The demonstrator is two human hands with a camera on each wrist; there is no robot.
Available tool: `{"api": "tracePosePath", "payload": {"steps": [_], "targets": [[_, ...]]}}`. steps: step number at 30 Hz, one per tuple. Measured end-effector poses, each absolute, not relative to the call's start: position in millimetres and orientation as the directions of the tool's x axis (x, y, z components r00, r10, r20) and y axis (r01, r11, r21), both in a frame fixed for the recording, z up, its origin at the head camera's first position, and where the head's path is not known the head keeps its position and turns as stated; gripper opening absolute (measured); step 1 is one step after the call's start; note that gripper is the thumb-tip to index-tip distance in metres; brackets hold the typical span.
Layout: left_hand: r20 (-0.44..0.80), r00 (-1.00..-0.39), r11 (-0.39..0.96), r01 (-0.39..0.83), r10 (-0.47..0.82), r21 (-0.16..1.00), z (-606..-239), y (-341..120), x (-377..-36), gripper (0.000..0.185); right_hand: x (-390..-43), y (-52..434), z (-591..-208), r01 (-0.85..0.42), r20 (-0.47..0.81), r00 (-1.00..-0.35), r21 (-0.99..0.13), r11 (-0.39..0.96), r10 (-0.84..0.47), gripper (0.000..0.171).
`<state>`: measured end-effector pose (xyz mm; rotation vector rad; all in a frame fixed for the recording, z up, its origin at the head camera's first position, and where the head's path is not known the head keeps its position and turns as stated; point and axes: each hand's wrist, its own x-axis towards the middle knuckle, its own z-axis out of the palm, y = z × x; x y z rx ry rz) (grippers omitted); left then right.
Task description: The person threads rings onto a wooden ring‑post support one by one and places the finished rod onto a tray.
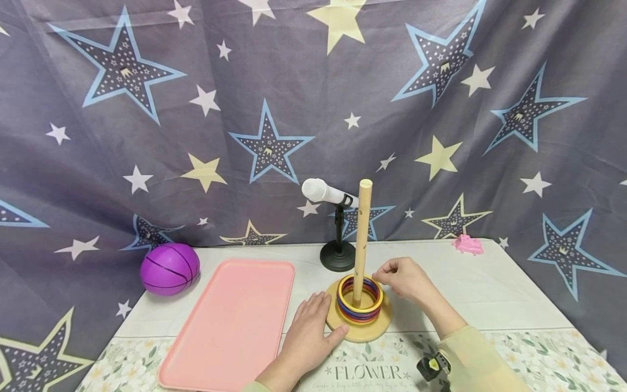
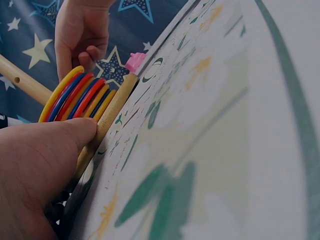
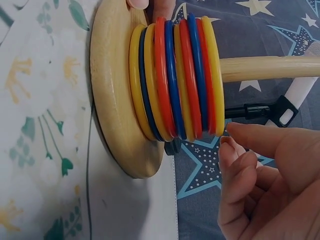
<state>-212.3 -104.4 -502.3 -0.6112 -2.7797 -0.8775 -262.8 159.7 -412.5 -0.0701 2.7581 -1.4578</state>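
Note:
Several yellow, red and blue rings [image 3: 171, 80] are stacked around the wooden pole [image 1: 362, 234], above its round wooden base [image 1: 362, 333]. A yellow ring [image 1: 376, 291] lies uppermost. My left hand [image 1: 309, 335] rests at the left of the base, its fingers extended and its thumb at the front edge; the left wrist view shows the thumb [image 2: 82, 131] against the base beside the lowest rings. At the stack's right side is my right hand [image 1: 404, 276], fingers loosely bent. Its fingertip is at the top yellow ring's edge, touching or just short of it; nothing is seen held.
A pink tray [image 1: 230, 321] lies to the left, with a purple ball [image 1: 170, 269] behind it. Behind the pole stands a white microphone [image 1: 325, 192] on a black stand [image 1: 338, 256]. A small pink toy [image 1: 468, 245] sits at the back right, near the star-patterned curtain [image 1: 294, 71].

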Motion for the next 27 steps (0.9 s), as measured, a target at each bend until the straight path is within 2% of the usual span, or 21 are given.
{"api": "tracePosePath", "payload": {"steps": [8,17,27], "targets": [[0.284,-0.897,0.730,0.442,0.340,0.521,-505.3,-105.5,-212.6,0.088,-259.8,161.4,-410.7,-0.044,0.026,-0.999,-0.819,0.572,-0.039,0.013],[0.214,-0.917,0.750,0.398,0.336,0.528,-498.4,-105.8,-214.3,0.088,-253.2,161.5,-405.0,-0.066,0.065,-0.998,-0.841,0.537,-0.021,0.013],[0.163,-0.933,0.725,0.352,0.320,0.592,-488.2,-108.1,-213.2,0.088,-239.6,162.7,-396.4,-0.128,0.138,-0.990,-0.855,0.502,-0.016,0.020]]}}
